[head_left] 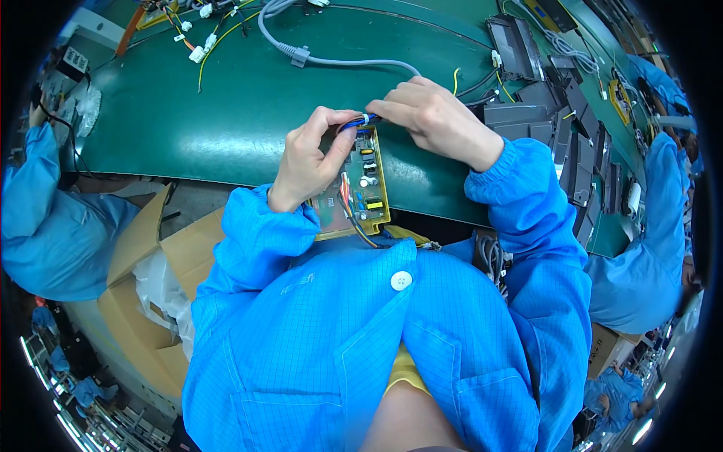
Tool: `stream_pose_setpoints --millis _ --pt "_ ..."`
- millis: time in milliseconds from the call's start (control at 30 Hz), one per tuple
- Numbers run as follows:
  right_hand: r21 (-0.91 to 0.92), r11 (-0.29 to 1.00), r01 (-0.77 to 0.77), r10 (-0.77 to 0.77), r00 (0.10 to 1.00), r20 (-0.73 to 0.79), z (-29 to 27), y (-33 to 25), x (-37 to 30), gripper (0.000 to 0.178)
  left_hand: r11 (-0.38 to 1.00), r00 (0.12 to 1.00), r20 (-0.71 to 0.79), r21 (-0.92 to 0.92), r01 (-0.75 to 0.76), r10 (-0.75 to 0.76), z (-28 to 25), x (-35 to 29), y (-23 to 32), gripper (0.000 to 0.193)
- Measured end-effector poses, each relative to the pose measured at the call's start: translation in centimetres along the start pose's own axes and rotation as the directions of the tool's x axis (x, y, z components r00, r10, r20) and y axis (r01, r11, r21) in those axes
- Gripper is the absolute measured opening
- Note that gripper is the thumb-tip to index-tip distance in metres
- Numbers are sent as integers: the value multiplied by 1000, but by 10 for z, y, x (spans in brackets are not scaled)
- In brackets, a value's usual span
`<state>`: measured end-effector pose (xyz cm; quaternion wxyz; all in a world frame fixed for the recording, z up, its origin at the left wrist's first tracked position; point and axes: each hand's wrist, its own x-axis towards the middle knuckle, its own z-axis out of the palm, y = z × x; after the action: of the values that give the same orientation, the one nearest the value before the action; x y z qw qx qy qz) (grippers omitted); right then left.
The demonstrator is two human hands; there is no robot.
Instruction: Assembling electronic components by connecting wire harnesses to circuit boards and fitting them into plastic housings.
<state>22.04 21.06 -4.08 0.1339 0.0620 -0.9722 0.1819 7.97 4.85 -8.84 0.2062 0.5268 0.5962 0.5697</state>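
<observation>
A circuit board in a yellow housing [382, 178] lies at the table's near edge, below my hands. Over its far end, my left hand [310, 160] pinches a bundle of blue and brown wires [351, 123] between thumb and fingers. A small white band [366, 118] sits round the bundle. My right hand [437, 120] is closed at the other end of these wires, its fingertips beside the band. Its palm side is hidden. A grey cable [354, 63] runs across the table and passes behind my right hand. More coloured wires [347, 197] rise from the board and hang toward my jacket.
Black plastic housings [527, 113] are piled on the green table [188, 128] at the right. Loose wires with white connectors [198, 54] lie at the far left. An opened cardboard box [135, 241] stands left of me. Co-workers in blue sit at both sides.
</observation>
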Motion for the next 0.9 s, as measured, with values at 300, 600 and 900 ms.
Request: stream_pose_setpoints --millis 300,600,900 --pt "-252 960 124 -130 992 -6 12 -5 10 23 998 984 -179 -66 17 -29 6 -3 -8 10" --pt "-272 956 110 -117 993 -8 17 2 10 23 997 983 -171 8 74 -72 6 0 0 7" --pt "-119 990 70 -75 997 -33 25 8 3 42 988 970 -196 25 154 -147 6 3 -1 5"
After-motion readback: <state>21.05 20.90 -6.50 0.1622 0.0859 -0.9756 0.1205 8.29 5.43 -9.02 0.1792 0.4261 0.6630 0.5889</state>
